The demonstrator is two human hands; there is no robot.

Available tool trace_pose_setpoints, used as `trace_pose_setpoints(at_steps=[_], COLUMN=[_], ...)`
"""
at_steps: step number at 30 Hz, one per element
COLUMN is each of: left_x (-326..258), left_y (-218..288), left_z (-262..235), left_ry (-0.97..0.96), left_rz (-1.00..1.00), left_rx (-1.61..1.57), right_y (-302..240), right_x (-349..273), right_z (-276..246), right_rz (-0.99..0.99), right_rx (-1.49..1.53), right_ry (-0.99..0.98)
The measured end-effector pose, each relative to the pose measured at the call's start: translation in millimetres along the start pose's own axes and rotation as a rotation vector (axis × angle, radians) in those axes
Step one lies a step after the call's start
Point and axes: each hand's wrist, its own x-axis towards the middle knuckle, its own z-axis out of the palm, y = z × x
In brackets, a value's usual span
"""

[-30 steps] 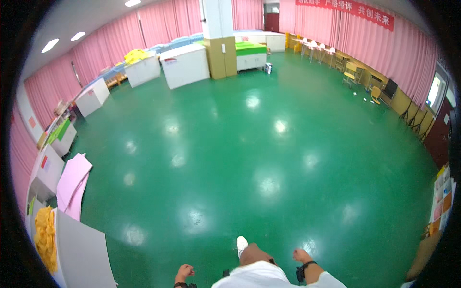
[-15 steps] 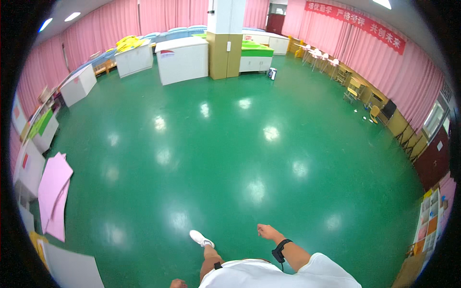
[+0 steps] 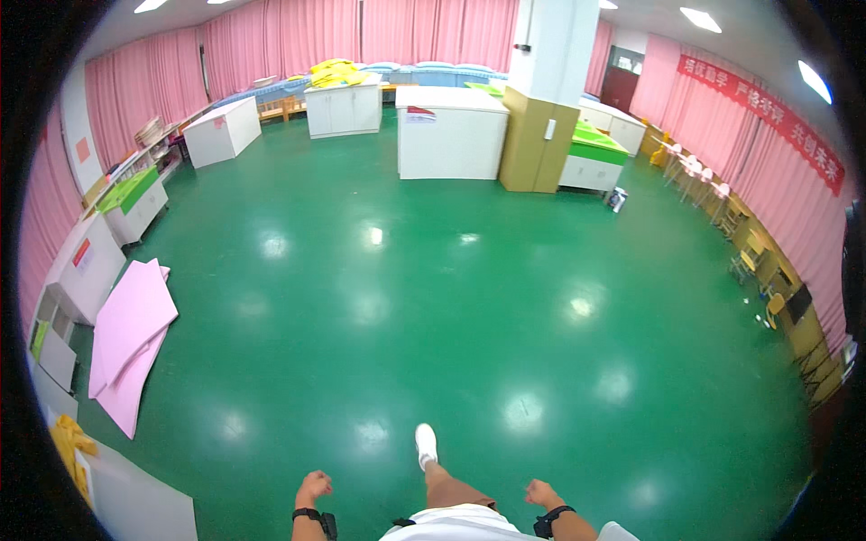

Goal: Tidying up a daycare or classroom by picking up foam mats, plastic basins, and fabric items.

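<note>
My left hand (image 3: 314, 487) hangs low over the green floor (image 3: 388, 316), its fingers loosely curled with nothing visible in them. To the right of my body, my right hand (image 3: 543, 493) is also loosely closed and holds nothing that I can see. Each wrist wears a black band with a small device. Neither hand touches anything. Between them a white shoe (image 3: 426, 445) on my foot is stretched forward on the floor.
Pink boards (image 3: 135, 329) lean at the left beside white cabinets (image 3: 88, 275). Ahead are a white counter (image 3: 451, 135), a square pillar (image 3: 541, 135) and a cabinet with yellow cloth (image 3: 336, 74) on top. Small chairs (image 3: 749, 257) line the right wall. A white panel (image 3: 135, 487) stands at lower left.
The view has swung left, so the pillar and counters sit further right. My left hand has come forward into view, and the leading foot looks straighter ahead.
</note>
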Motion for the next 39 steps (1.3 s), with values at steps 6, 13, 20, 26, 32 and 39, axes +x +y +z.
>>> trace_pose_setpoints(at_steps=[6, 13, 20, 26, 32, 39], left_x=[139, 210, 381, 562, 712, 926], left_y=[83, 153, 201, 328, 655, 772], left_z=[-71, -132, -246, -413, -526, -611], left_ry=[-0.018, 0.016, 0.077, 0.076, 0.055, -0.05], left_rz=[-0.163, -0.188, -0.368, 0.125, 0.043, -0.038], left_rx=[-0.007, -0.358, -0.3, 0.487, 0.388, 0.493], right_y=[-132, -296, -574, -754, -831, -922], right_x=[226, 463, 675, 783, 901, 1107], right_z=[-82, -142, -198, -227, -213, -236], right_rz=[-0.022, -0.104, -0.211, -0.158, 0.075, 0.327], right_rx=[-0.11, 0.017, 0.09, 0.217, 0.284, 0.264], right_ry=[-0.05, -0.047, -0.141, -0.229, -0.23, -0.433])
